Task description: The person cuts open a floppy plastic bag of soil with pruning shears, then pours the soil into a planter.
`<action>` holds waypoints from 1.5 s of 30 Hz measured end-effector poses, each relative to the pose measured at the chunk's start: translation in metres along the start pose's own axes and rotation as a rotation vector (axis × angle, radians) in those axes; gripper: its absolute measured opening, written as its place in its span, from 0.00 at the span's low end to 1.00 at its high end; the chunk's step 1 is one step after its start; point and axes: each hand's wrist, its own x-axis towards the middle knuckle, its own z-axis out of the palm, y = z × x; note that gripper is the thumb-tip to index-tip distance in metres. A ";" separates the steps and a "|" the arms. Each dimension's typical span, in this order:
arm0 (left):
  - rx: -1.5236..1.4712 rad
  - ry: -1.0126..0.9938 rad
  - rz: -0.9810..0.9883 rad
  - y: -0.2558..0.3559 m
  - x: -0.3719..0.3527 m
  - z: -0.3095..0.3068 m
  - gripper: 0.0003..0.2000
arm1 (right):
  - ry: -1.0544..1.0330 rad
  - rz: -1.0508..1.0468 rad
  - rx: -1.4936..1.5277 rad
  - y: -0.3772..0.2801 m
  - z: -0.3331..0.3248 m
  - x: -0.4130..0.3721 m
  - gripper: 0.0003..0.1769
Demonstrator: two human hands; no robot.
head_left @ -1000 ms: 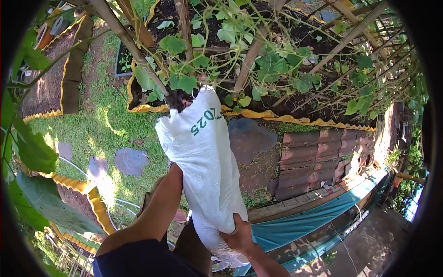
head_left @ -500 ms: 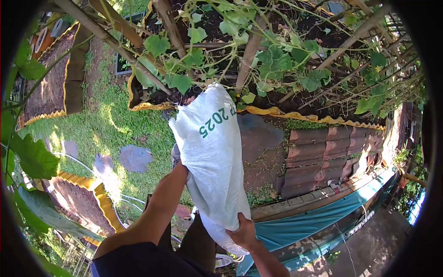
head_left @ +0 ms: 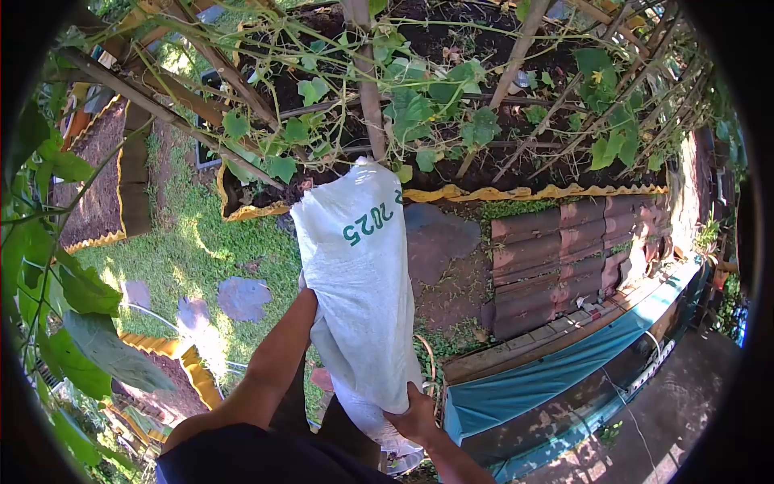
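Observation:
A white woven sack (head_left: 359,290) with green print reading "2025" slants across the middle, its upper end at the edge of the garden bed (head_left: 322,189). My left hand (head_left: 305,300) reaches under the sack's left side and supports it; the fingers are hidden behind the fabric. Lower down, my right hand (head_left: 414,416) grips the bottom right corner of the sack, thumb on top. What the sack contains cannot be seen, and its upper end lies beside the dark soil and vines.
Wooden poles (head_left: 367,89) and climbing vines (head_left: 411,113) stand over the bed, which has a wavy yellow border (head_left: 532,194). Brown roof tiles (head_left: 556,258) and a teal tarp (head_left: 556,363) lie to the right. Flat stepping stones (head_left: 244,298) sit in the grass on the left.
The view has shifted, with the vines and poles now further left in it. The sack's upper end has moved slightly left and down in view. Both hands stay at the sack.

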 end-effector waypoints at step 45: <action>0.111 -0.116 0.160 0.082 0.040 0.209 0.25 | 0.499 -0.083 0.117 -0.031 -0.211 -0.007 0.25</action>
